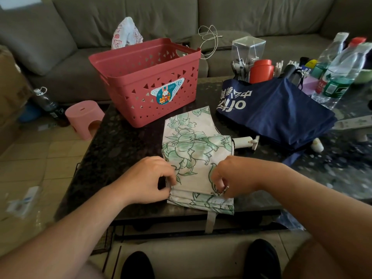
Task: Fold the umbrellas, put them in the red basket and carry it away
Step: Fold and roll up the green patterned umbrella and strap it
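A white umbrella with a green flower print (196, 150) lies collapsed on the dark table, its cream handle (244, 142) pointing right. My left hand (148, 179) pinches the folded cloth at its near left edge. My right hand (231, 177) pinches the cloth at the near right edge. A strap hangs off the table's front below the cloth. A navy blue umbrella with white lettering (275, 111) lies loosely bundled to the right. The red basket (149, 81) stands upright behind the white umbrella; I see nothing inside it.
The dark stone table (112, 150) ends just in front of my hands. Water bottles (340, 71), a red cup (261, 71) and a clear box crowd the back right. A grey sofa runs behind. A pink stool (84, 118) stands on the floor at left.
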Motion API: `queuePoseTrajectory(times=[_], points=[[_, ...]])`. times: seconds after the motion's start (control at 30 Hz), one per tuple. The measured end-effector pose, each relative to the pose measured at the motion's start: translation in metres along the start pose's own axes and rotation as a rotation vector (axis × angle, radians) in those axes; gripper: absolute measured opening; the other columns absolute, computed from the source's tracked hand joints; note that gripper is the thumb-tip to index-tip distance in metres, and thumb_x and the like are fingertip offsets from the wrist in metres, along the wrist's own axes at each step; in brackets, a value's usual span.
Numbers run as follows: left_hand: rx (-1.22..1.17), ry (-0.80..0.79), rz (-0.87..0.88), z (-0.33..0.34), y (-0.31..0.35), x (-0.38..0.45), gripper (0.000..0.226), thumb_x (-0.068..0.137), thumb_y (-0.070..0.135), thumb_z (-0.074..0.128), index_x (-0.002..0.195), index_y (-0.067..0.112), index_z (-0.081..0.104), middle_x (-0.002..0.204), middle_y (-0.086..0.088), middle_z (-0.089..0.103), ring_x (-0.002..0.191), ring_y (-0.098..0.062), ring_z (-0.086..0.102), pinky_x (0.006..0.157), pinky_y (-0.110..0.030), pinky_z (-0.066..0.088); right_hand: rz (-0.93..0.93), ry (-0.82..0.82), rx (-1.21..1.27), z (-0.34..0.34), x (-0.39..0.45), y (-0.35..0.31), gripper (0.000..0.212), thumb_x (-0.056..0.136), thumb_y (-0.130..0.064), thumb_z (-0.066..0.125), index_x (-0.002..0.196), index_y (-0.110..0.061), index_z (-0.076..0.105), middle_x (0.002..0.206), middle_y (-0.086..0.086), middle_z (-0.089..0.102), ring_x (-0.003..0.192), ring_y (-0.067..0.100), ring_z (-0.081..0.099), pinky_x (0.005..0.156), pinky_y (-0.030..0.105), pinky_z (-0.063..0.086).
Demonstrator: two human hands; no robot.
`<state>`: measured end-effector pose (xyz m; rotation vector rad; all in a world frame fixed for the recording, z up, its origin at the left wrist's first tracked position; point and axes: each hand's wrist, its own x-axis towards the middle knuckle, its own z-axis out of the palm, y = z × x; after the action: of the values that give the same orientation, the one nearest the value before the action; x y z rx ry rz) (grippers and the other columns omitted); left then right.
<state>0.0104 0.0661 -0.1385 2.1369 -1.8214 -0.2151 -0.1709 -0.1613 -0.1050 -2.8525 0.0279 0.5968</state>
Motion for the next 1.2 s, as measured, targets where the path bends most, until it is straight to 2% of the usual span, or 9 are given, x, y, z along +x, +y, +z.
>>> queuePoseTrajectory(times=[0.23, 0.37, 0.47, 0.63, 0.83, 0.9, 1.0, 1.1, 1.2], points=[[0.034, -0.007, -0.017, 0.001, 0.001, -0.001, 0.016, 0.076, 0.041, 0.072, 0.092, 0.04, 0.068, 0.093, 0.023, 0.064, 0.097, -0.001, 0.06, 0.092, -0.032, 0.05, 0.032, -0.005, 0.068, 0.0, -0.003, 0.0, 0.015, 0.079, -0.034, 0.078, 0.076, -0.025, 0.066, 0.076, -0.016, 0.065, 0.079, 0.003, 0.062, 0.077, 0.036, 0.058], [-0.077, 0.035, -0.111, -0.003, 0.001, -0.004, 0.017, 0.073, 0.045, 0.075, 0.079, 0.038, 0.061, 0.098, 0.021, 0.06, 0.096, -0.004, 0.062, 0.082, -0.032, 0.054, 0.057, 0.006, 0.152, -0.005, -0.006, 0.006, 0.013, 0.076, -0.031, 0.078, 0.073, -0.029, 0.065, 0.074, -0.016, 0.066, 0.075, 0.006, 0.065, 0.073, 0.036, 0.06], [-0.104, 0.018, -0.167, -0.002, -0.001, -0.006, 0.016, 0.071, 0.05, 0.076, 0.073, 0.036, 0.07, 0.095, 0.021, 0.062, 0.097, -0.003, 0.063, 0.083, -0.03, 0.054, 0.063, 0.004, 0.169, -0.004, -0.006, 0.007, 0.015, 0.075, -0.031, 0.079, 0.071, -0.031, 0.065, 0.073, -0.017, 0.065, 0.073, 0.005, 0.065, 0.072, 0.034, 0.06], [-0.185, 0.03, -0.283, 0.0, 0.005, -0.007, 0.011, 0.077, 0.042, 0.084, 0.071, 0.036, 0.077, 0.088, 0.018, 0.068, 0.093, -0.002, 0.065, 0.083, -0.029, 0.054, 0.047, -0.006, 0.141, -0.003, -0.005, 0.005, 0.017, 0.078, -0.031, 0.08, 0.072, -0.028, 0.065, 0.075, -0.015, 0.065, 0.076, 0.005, 0.064, 0.073, 0.032, 0.058], [-0.383, -0.009, -0.599, 0.0, 0.007, -0.007, 0.01, 0.077, 0.043, 0.088, 0.074, 0.037, 0.081, 0.078, 0.009, 0.076, 0.072, -0.009, 0.068, 0.075, -0.033, 0.059, 0.047, -0.01, 0.136, -0.002, -0.005, 0.004, 0.014, 0.078, -0.031, 0.081, 0.075, -0.026, 0.068, 0.077, -0.015, 0.066, 0.077, 0.004, 0.064, 0.073, 0.031, 0.057], [-0.458, -0.019, -0.632, 0.001, 0.009, -0.008, 0.01, 0.077, 0.039, 0.09, 0.076, 0.033, 0.083, 0.081, 0.002, 0.077, 0.067, -0.005, 0.063, 0.071, -0.028, 0.056, 0.048, -0.015, 0.136, -0.002, -0.005, 0.003, 0.014, 0.079, -0.031, 0.081, 0.076, -0.025, 0.068, 0.077, -0.014, 0.066, 0.077, 0.004, 0.064, 0.073, 0.03, 0.057], [-0.549, 0.005, -0.655, 0.003, 0.012, -0.008, 0.008, 0.077, 0.03, 0.092, 0.077, 0.027, 0.084, 0.081, 0.004, 0.079, 0.07, 0.0, 0.062, 0.072, -0.021, 0.051, 0.052, -0.02, 0.133, -0.003, -0.005, 0.002, 0.014, 0.079, -0.031, 0.08, 0.075, -0.026, 0.068, 0.078, -0.014, 0.066, 0.077, 0.005, 0.064, 0.075, 0.032, 0.058], [-0.588, 0.026, -0.676, 0.006, 0.014, -0.008, 0.008, 0.077, 0.026, 0.092, 0.078, 0.025, 0.084, 0.08, 0.007, 0.079, 0.072, -0.001, 0.063, 0.073, -0.021, 0.05, 0.054, -0.022, 0.125, -0.002, -0.005, 0.002, 0.016, 0.079, -0.031, 0.081, 0.074, -0.026, 0.067, 0.077, -0.014, 0.066, 0.077, 0.005, 0.064, 0.075, 0.032, 0.058], [-0.55, 0.019, -0.693, 0.009, 0.016, -0.008, 0.008, 0.076, 0.029, 0.09, 0.075, 0.026, 0.083, 0.072, 0.007, 0.075, 0.062, 0.0, 0.058, 0.067, -0.023, 0.049, 0.054, -0.027, 0.134, -0.002, -0.004, 0.003, 0.016, 0.079, -0.03, 0.081, 0.074, -0.026, 0.067, 0.077, -0.013, 0.067, 0.076, 0.006, 0.064, 0.075, 0.032, 0.058]])
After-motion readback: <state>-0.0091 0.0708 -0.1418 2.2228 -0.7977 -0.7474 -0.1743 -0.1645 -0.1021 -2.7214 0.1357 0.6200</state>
